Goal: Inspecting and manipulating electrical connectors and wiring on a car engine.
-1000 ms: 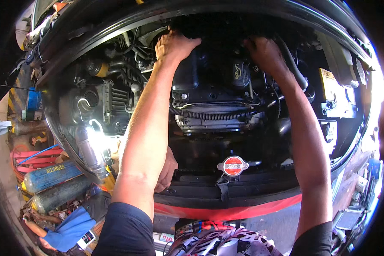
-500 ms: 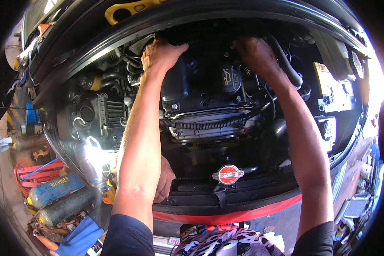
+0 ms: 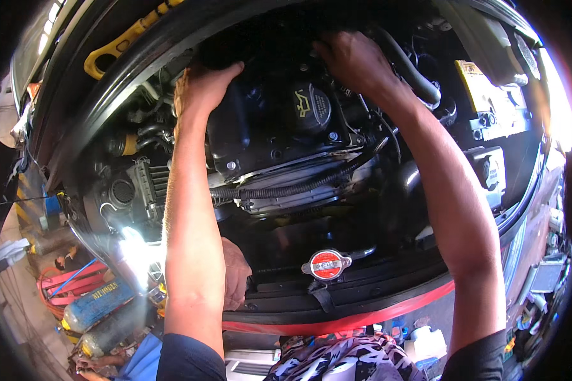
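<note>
A black engine cover (image 3: 248,136), bolted at its near corners, carries a round oil filler cap (image 3: 311,108). My left hand (image 3: 200,92) is at its far left edge, thumb stretched over the top and fingers curled down the side. At the far right part of the cover, my right hand (image 3: 356,66) has its fingers bent downward. Both hands look closed on the cover; deep shadow hides the fingertips. A ribbed black hose (image 3: 286,192) crosses in front of the cover.
Another person's hand (image 3: 236,274) rests at the front edge under my left forearm. A radiator cap (image 3: 326,265) stands at the front. A bright lamp (image 3: 136,251) shines at left. The battery (image 3: 499,120) is at right; gas cylinders (image 3: 98,305) lie at lower left.
The whole view has shifted and tilted, with the engine bay now further left and turned. Both hands keep about the same places on the cover.
</note>
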Action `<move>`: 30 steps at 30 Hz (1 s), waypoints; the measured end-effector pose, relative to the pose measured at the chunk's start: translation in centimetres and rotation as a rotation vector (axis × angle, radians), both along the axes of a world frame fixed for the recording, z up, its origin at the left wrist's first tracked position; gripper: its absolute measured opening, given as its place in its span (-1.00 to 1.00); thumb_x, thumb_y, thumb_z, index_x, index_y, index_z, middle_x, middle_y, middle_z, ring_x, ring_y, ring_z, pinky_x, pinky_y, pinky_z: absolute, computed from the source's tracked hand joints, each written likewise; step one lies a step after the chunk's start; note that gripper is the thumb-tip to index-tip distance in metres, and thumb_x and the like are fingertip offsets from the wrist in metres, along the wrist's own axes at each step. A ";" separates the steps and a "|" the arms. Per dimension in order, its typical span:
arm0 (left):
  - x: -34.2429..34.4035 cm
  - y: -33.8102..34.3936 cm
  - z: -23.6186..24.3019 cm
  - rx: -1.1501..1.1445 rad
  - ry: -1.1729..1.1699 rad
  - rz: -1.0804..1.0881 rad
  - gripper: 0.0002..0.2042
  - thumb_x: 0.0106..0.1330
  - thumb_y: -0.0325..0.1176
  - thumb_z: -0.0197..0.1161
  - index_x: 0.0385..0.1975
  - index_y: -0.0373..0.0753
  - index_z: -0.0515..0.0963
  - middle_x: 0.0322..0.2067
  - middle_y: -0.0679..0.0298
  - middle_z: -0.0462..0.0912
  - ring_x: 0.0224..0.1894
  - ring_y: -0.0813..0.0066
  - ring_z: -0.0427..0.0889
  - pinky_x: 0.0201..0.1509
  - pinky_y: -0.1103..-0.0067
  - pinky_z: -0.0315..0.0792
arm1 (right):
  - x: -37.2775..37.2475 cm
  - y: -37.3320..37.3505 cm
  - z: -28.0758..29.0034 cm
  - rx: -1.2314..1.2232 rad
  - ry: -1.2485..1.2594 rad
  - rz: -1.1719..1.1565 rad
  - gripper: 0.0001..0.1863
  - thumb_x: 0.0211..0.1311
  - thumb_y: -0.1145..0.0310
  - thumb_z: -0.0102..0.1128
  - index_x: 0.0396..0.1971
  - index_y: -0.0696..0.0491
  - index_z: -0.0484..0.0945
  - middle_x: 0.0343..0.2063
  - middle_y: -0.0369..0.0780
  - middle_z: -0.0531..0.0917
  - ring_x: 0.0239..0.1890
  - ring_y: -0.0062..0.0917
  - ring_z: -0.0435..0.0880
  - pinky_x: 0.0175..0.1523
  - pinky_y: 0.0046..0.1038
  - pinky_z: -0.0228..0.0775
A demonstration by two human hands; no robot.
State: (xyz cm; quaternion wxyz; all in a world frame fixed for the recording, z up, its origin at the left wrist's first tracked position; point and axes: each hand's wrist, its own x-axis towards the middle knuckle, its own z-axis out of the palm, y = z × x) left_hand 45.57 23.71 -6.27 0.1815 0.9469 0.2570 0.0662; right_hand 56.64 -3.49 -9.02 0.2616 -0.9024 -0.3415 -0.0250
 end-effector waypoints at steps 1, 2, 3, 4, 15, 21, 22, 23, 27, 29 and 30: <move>0.1 -0.1 -0.1 -0.004 -0.040 -0.013 -0.13 0.19 0.31 0.45 0.29 -0.35 0.62 0.29 -0.12 0.65 0.37 -0.07 0.60 0.45 0.28 0.44 | 0.2 -0.2 -0.2 0.028 -0.030 0.015 -0.67 0.57 0.18 0.20 -0.13 0.15 0.76 -0.24 0.11 0.77 -0.14 0.07 0.77 0.00 -0.01 0.62; 0.3 -0.2 0.0 -0.006 -0.038 -0.019 -0.13 0.19 0.31 0.45 0.29 -0.35 0.62 0.29 -0.12 0.65 0.37 -0.07 0.60 0.45 0.28 0.44 | 0.3 -0.3 -0.3 0.026 -0.029 0.010 -0.67 0.57 0.18 0.20 -0.13 0.15 0.76 -0.24 0.11 0.77 -0.14 0.07 0.77 0.00 -0.01 0.62; 0.3 0.3 0.0 -0.031 -0.020 -0.016 -0.13 0.20 0.30 0.46 0.29 -0.36 0.61 0.29 -0.13 0.64 0.37 -0.07 0.60 0.45 0.28 0.44 | 0.4 0.0 -0.4 0.017 -0.055 0.006 -0.68 0.56 0.18 0.20 -0.17 0.12 0.78 -0.28 0.09 0.78 -0.19 0.03 0.81 -0.06 -0.02 0.67; 0.3 0.6 0.0 -0.057 -0.002 -0.011 -0.14 0.20 0.28 0.46 0.30 -0.37 0.60 0.29 -0.13 0.64 0.38 -0.07 0.60 0.46 0.28 0.43 | 0.3 0.2 -0.4 0.008 -0.082 0.004 -0.68 0.55 0.18 0.20 -0.21 0.10 0.80 -0.32 0.08 0.79 -0.23 -0.01 0.84 -0.12 -0.03 0.72; 0.4 -0.4 1.7 0.011 0.123 0.040 -0.14 0.19 0.33 0.45 0.23 -0.38 0.65 0.26 -0.17 0.66 0.35 -0.06 0.63 0.41 0.29 0.48 | 0.4 0.0 -0.3 0.072 -0.083 0.029 -0.69 0.55 0.20 0.21 -0.16 0.13 0.78 -0.29 0.08 0.79 -0.20 -0.01 0.83 -0.07 -0.05 0.69; 0.4 0.8 0.8 0.058 -0.020 -0.017 -0.25 0.18 0.30 0.41 0.13 -0.29 0.74 0.11 -0.13 0.75 0.23 -0.10 0.71 0.29 0.22 0.57 | 0.2 0.2 0.2 0.073 -0.070 0.014 -0.68 0.60 0.19 0.17 -0.10 0.12 0.78 -0.27 0.07 0.80 -0.20 0.00 0.81 -0.07 -0.09 0.67; 0.4 1.3 0.5 0.047 -0.037 -0.032 -0.25 0.17 0.30 0.41 0.12 -0.29 0.74 0.10 -0.13 0.75 0.23 -0.10 0.71 0.29 0.22 0.57 | 0.3 0.4 0.1 0.090 -0.095 0.005 -0.69 0.60 0.19 0.17 -0.09 0.10 0.78 -0.26 0.07 0.80 -0.19 0.00 0.81 -0.07 -0.10 0.67; 0.5 1.7 0.2 0.048 -0.034 -0.031 -0.25 0.17 0.30 0.41 0.12 -0.29 0.74 0.10 -0.13 0.75 0.23 -0.10 0.71 0.29 0.22 0.57 | 0.4 0.4 0.0 0.091 -0.092 0.006 -0.69 0.60 0.19 0.17 -0.09 0.10 0.78 -0.26 0.07 0.80 -0.19 0.00 0.81 -0.07 -0.10 0.67; 1.0 2.7 -0.1 0.066 -0.075 -0.077 -0.26 0.16 0.31 0.42 0.09 -0.26 0.76 0.08 -0.13 0.76 0.21 -0.07 0.73 0.27 0.23 0.58 | 0.5 0.2 0.8 0.113 -0.080 0.042 -0.72 0.58 0.23 0.18 -0.06 0.08 0.78 -0.25 0.05 0.80 -0.20 -0.01 0.80 -0.08 -0.14 0.66; 0.9 2.6 -0.1 0.051 -0.068 -0.061 -0.27 0.15 0.31 0.42 0.07 -0.26 0.77 0.06 -0.12 0.77 0.20 -0.06 0.74 0.26 0.23 0.59 | 0.3 0.4 1.1 0.143 -0.079 0.054 -0.73 0.57 0.25 0.18 -0.03 0.08 0.77 -0.21 0.05 0.79 -0.21 -0.01 0.80 -0.09 -0.17 0.65; 0.9 2.1 0.4 -0.002 0.004 -0.029 -0.29 0.21 0.20 0.47 0.15 -0.31 0.72 0.15 -0.06 0.74 0.25 0.04 0.71 0.31 0.28 0.55 | 0.0 0.5 1.5 0.075 -0.034 0.023 -0.72 0.45 0.22 0.22 -0.12 0.08 0.78 -0.22 0.05 0.80 -0.17 0.00 0.81 -0.08 -0.09 0.67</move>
